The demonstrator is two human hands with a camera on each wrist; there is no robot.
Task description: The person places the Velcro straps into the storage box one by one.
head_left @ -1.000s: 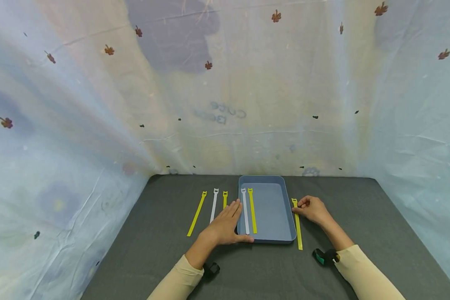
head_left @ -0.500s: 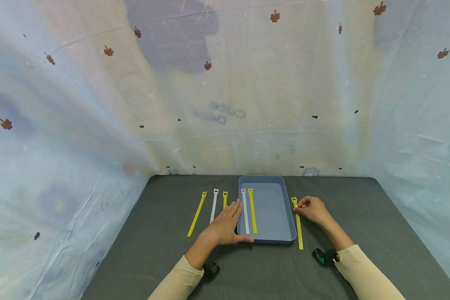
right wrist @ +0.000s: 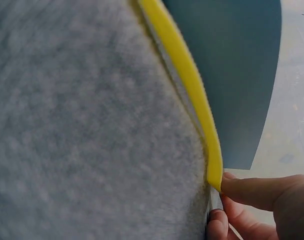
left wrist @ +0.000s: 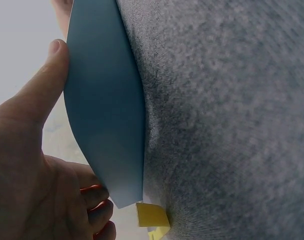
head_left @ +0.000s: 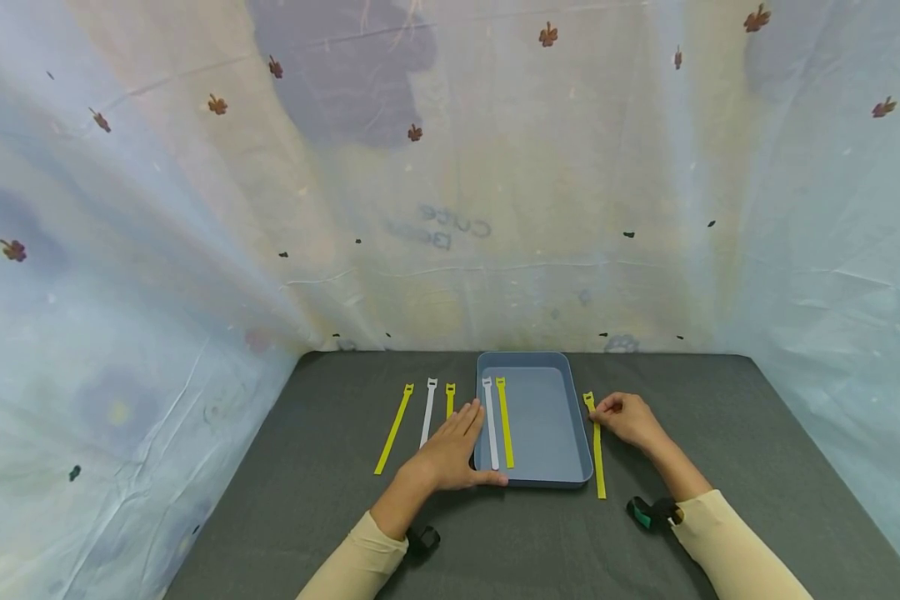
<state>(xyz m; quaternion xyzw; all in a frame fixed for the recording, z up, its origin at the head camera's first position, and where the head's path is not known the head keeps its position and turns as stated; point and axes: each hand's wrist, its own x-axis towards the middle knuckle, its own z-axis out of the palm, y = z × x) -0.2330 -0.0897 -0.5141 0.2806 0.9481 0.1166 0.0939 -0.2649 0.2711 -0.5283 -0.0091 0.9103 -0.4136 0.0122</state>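
Note:
My right hand [head_left: 630,419] pinches a flat yellow cable tie [head_left: 599,467] near its slotted head, just outside the tray's right wall. In the right wrist view, thumb and fingers meet at this yellow strap [right wrist: 194,85], which arches slightly off the cloth. With fingers extended, my left hand [head_left: 446,454] rests against the near left corner of a blue-grey tray [head_left: 551,429]; its thumb lies along the front rim. Inside the tray, at its left, a white cable tie [head_left: 492,433] and a yellow cable tie [head_left: 506,429] lie side by side.
Left of the tray, a yellow cable tie [head_left: 393,429], a white cable tie [head_left: 428,408] and another yellow cable tie [head_left: 450,396] lie on the dark grey cloth [head_left: 525,542]. My left hand partly covers the latter two. A patterned curtain [head_left: 525,275] hangs behind.
The head end of the pinched yellow cable tie has shifted slightly away from me, and my right fingertips have moved a little to the right. My left hand and the tray stay in place.

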